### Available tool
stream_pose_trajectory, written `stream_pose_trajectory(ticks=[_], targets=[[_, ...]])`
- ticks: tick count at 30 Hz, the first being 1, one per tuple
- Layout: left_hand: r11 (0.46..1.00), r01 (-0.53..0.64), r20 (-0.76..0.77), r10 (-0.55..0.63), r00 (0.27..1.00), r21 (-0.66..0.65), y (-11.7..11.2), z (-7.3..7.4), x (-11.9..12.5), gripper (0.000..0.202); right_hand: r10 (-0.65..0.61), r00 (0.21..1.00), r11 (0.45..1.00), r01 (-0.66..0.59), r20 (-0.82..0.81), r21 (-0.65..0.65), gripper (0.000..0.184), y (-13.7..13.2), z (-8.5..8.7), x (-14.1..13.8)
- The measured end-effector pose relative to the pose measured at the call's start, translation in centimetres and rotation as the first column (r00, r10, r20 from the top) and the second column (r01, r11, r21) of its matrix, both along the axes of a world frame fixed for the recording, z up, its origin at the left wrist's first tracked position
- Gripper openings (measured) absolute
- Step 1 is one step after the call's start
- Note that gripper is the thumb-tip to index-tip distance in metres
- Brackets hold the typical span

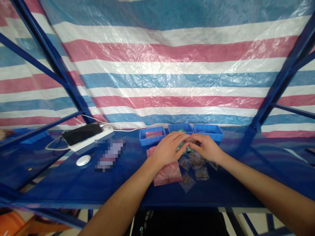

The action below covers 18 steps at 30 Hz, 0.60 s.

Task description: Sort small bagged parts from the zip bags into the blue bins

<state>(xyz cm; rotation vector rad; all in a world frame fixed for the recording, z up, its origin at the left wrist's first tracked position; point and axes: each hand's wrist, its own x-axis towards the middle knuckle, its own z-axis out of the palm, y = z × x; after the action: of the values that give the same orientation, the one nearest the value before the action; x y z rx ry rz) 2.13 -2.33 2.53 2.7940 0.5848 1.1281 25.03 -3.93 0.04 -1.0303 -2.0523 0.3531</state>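
My left hand (pixel 169 146) and my right hand (pixel 206 147) meet over the blue table (pixel 73 183), fingers pinched together on a small clear plastic bag (pixel 190 141) held between them. What is inside that bag is too small to make out. Below the hands lie several small clear bags (pixel 197 167) with brass-coloured parts, and a pink plastic bag (pixel 168 173) under my left wrist. Three blue trays stand just behind the hands: left tray (pixel 152 135), middle tray (pixel 180 127), right tray (pixel 208 130).
A white power strip with a black device on it (pixel 86 136) and a white puck-shaped object (pixel 83 160) sit at the left. A blurred-out item (pixel 109 154) lies beside them. Blue frame posts stand left and right; a striped tarp (pixel 172 72) hangs behind.
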Motion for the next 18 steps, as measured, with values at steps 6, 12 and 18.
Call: stream_pose_trajectory(ticks=[6,12,18], targets=[[0.994,-0.028,-0.041,0.024,0.999,-0.102,0.5,-0.5,-0.5,0.033,-0.01,0.994,0.992,-0.004,-0.112,-0.125,0.018,0.4,-0.8,-0.1],[0.986,-0.041,-0.021,0.038,0.999,-0.161,1.2,-0.8,-0.2,0.019,-0.026,0.998,0.992,0.02,-0.053,-0.121,0.028,0.7,-0.9,-0.2],[0.982,-0.056,0.102,0.075,0.992,-0.182,1.5,-0.5,-0.1,0.016,-0.028,0.986,0.99,0.004,-0.166,-0.141,0.03,0.5,-0.2,0.1]])
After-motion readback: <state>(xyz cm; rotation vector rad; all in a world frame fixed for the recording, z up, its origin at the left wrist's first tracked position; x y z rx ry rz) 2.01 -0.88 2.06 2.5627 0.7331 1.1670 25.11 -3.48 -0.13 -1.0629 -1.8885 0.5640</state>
